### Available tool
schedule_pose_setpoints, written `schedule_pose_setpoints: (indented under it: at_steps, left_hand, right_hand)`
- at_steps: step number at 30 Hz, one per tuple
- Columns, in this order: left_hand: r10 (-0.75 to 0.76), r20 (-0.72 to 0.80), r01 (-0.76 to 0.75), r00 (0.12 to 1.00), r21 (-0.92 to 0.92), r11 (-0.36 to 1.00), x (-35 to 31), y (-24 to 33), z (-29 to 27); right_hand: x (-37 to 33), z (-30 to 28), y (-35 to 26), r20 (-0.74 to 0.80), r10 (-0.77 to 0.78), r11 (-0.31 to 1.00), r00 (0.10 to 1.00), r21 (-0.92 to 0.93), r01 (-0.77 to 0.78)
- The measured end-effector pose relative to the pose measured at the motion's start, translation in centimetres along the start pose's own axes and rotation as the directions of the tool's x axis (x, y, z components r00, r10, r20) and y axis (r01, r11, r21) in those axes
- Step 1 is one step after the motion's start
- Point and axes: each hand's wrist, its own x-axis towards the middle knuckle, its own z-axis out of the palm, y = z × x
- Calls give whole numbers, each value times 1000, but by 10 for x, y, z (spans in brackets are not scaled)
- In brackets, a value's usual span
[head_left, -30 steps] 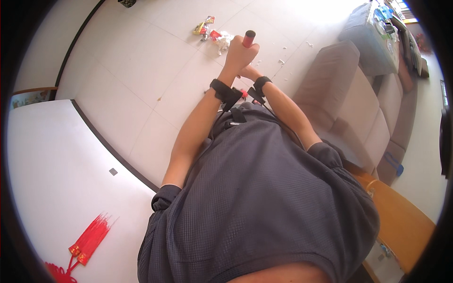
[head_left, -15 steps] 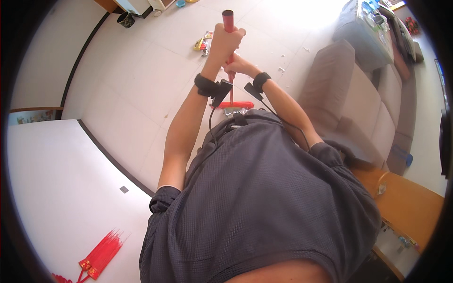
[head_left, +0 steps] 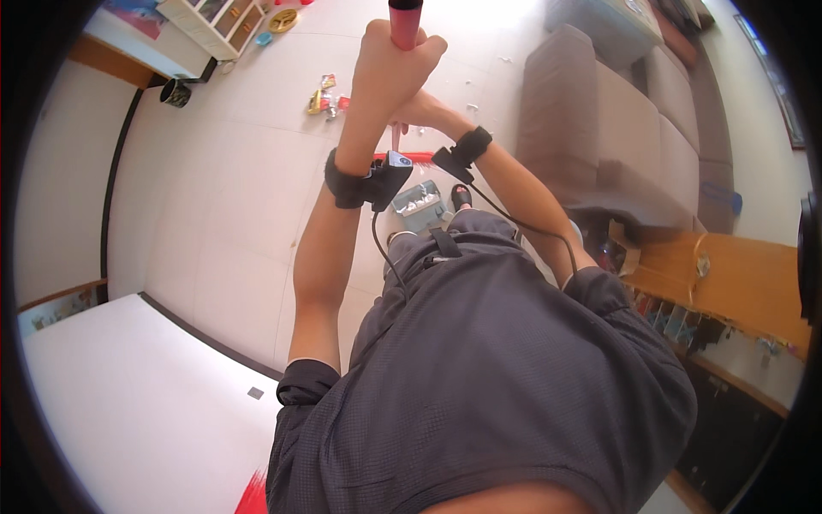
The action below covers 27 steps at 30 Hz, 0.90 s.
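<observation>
Near the top of a red broom handle [head_left: 405,27], my left hand [head_left: 383,75] is wrapped round the shaft. My right hand [head_left: 423,110] holds the same shaft lower down, partly hidden behind my left hand and wrist. The red broom head [head_left: 419,158] is down at the floor, just beyond a grey dustpan [head_left: 420,219] and apart from it. Silvery and white scraps lie in the pan, in front of my feet. Several crumpled wrappers [head_left: 328,101], yellow, red and silver, lie on the floor farther off to the left.
A brown sofa [head_left: 561,120] runs along the right, with a wooden cabinet [head_left: 728,265] nearer me. White paper bits [head_left: 472,107] dot the tiles beside the sofa. At the far left stand a dark bin [head_left: 175,92] and a white shelf unit [head_left: 224,21]. A white surface [head_left: 145,385] lies near left.
The broom head has moved away from the dustpan toward the far side, uncovering more of the pan and its scraps. Both hands keep their hold. The view has shifted.
</observation>
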Motion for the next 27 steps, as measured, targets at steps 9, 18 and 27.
schedule_pose_setpoints:
  at_steps: [9, 18, 27]
  left_hand:
    - [1, 119, -9, 993, 70, 997, 16, -29, 29]
    - [-183, 94, 163, 979, 192, 968, -7, -76, 50]
    - [-251, 51, 245, 967, 101, 964, 27, -42, 27]
  right_hand:
    - [10, -6, 60, -99, 45, 987, 994, 159, -28]
    - [-2, 21, 115, 129, 75, 939, 989, 325, -114]
    - [-3, -1, 50, 264, -1, 889, 965, 442, -120]
